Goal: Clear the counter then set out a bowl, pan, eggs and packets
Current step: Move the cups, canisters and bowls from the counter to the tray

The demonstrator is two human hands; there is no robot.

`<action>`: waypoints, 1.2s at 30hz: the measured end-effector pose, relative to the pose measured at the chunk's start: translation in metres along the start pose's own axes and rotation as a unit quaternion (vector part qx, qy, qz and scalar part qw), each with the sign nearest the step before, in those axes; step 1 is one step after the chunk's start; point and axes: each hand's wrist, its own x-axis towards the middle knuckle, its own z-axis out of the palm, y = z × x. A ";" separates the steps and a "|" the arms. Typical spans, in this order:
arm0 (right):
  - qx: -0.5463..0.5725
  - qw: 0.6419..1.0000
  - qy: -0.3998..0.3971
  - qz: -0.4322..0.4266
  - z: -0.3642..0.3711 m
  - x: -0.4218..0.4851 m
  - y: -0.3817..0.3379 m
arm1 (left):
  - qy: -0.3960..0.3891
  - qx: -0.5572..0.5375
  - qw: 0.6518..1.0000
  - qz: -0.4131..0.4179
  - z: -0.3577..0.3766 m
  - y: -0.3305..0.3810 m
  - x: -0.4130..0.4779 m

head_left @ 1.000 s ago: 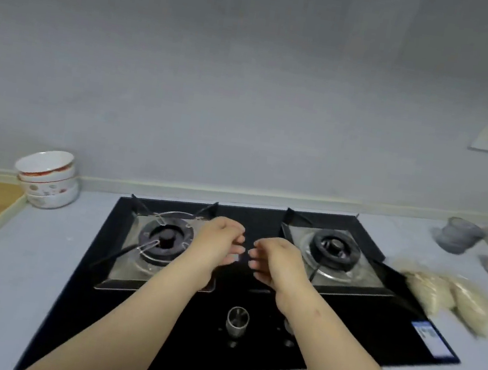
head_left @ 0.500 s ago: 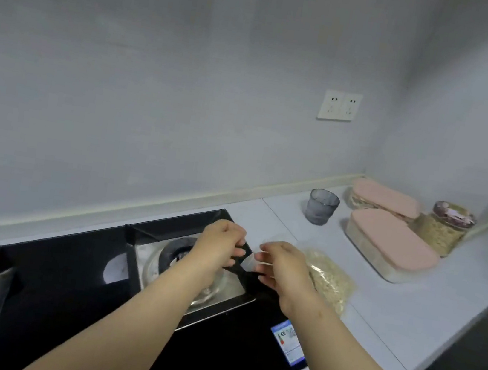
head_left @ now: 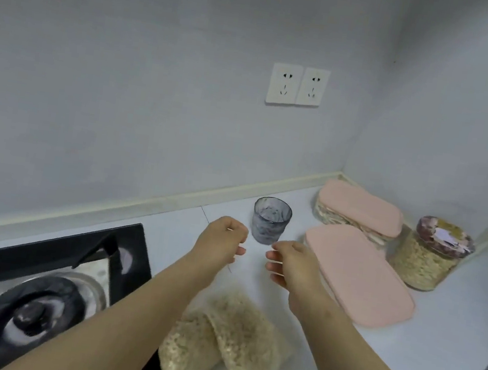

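Both hands hover over the white counter (head_left: 452,324), holding nothing. My left hand (head_left: 221,244) and my right hand (head_left: 291,263) face each other a short gap apart, fingers loosely curled. Just beyond them stands a grey tumbler (head_left: 271,224). Two clear packets of pale grain (head_left: 223,345) lie on the counter beneath my forearms. Two boxes with pink lids, the near one (head_left: 359,273) and the far one (head_left: 361,210), sit to the right of my right hand. A jar of grain (head_left: 427,257) with a patterned lid stands beside them.
The black gas hob (head_left: 48,254) with a steel burner (head_left: 36,312) fills the lower left. A double wall socket (head_left: 297,85) sits above the counter. Walls meet in a corner at the right, and the counter's front edge runs along the lower right.
The view has swung right from the hob to the counter's right end. Both hands moved with it, off the hob and over the counter near the tumbler.
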 end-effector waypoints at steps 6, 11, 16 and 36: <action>-0.016 0.999 -0.042 0.015 -0.047 0.070 -0.015 | 0.078 -0.009 0.997 -0.027 0.059 -0.002 0.042; -0.027 0.997 -0.071 0.024 -0.066 0.103 -0.024 | 0.162 0.010 0.987 0.016 0.083 0.003 0.053; -0.035 0.994 -0.104 0.019 -0.077 0.122 -0.031 | 0.263 0.044 0.961 0.075 0.082 0.006 0.062; -0.036 0.995 -0.091 0.018 -0.075 0.156 -0.032 | 0.057 0.389 0.919 -0.031 0.109 0.001 0.162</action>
